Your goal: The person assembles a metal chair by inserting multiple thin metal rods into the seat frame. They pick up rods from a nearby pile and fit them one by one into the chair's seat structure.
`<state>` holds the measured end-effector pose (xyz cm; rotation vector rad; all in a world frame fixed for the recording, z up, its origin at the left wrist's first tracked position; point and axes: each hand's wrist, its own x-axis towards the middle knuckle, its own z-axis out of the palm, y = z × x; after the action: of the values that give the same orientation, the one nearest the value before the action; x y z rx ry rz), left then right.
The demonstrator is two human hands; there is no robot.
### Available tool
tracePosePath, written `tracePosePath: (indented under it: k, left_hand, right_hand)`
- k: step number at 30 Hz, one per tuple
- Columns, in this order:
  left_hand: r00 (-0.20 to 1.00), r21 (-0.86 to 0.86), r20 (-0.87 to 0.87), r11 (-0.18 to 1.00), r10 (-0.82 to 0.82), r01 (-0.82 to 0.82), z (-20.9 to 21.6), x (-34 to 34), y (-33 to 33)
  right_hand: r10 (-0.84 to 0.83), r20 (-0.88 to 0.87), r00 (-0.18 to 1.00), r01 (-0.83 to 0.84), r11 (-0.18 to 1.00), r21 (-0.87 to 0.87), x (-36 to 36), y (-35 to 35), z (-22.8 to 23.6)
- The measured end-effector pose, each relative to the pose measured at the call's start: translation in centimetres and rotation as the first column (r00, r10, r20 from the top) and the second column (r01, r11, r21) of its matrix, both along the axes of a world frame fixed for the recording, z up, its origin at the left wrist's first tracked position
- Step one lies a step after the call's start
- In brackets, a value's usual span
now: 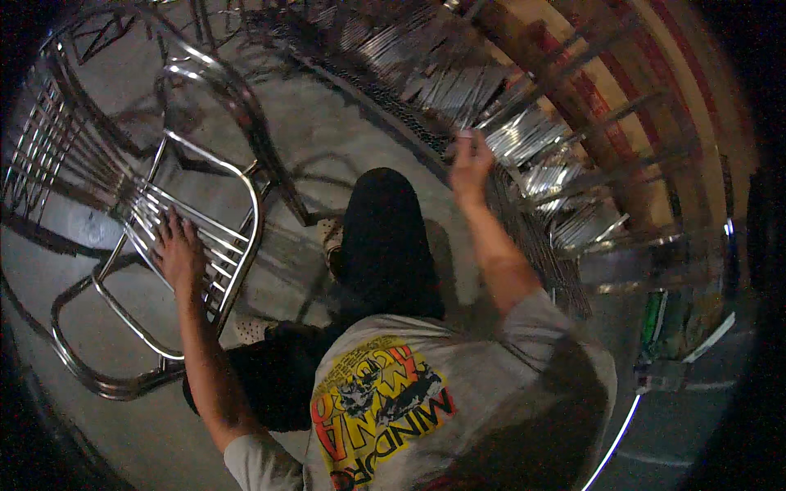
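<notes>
A shiny tubular metal chair (255, 200) with a slatted seat and back stands on the grey floor at the left. My left hand (179, 255) lies on its seat slats, fingers spread out. At the upper right, my right hand (472, 172) is raised beside a heap of shiny thin metal rods (532, 143). Its fingers are curled together, and blur hides what is in them, if anything. More thin rods (565, 278) lie in a bundle below that hand, near my right forearm.
Tan and red banded stacks (663, 74) rise behind the rods, with dark bars in front of them. A dark patterned strip (393, 106) edges the rod heap. Something green (652, 321) stands at the lower right. More metal frames (106, 33) are at the far left.
</notes>
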<state>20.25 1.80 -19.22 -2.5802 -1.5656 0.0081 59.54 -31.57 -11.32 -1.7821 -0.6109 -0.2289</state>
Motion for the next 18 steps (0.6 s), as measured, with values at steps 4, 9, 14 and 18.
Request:
tracePosePath:
  k: [4, 9, 14, 18]
  left_hand:
    - [0.991, -0.069, 0.118, 0.996, 0.068, -0.06, 0.1, -0.1, -0.4]
    - [0.991, -0.076, 0.126, 0.996, 0.055, -0.046, -0.4, -0.5, 0.3]
    - [0.995, -0.069, 0.097, 0.997, 0.034, -0.027, -0.2, -0.7, 0.3]
    - [0.946, -0.111, 0.323, 0.994, 0.039, -0.003, -0.5, -0.8, 0.6]
  right_hand:
    - [-0.611, 0.245, 0.753, 0.469, 0.238, -0.851, 11.6, -14.8, -8.2]
    - [-0.415, -0.128, 0.901, -0.06, 0.172, -0.983, 15.9, -23.1, -16.8]
    - [-0.497, -0.214, 0.841, -0.061, 0.305, -0.95, 17.2, -22.2, -18.1]
    - [-0.605, -0.154, 0.781, 0.271, 0.55, -0.79, 15.0, -21.2, -17.2]
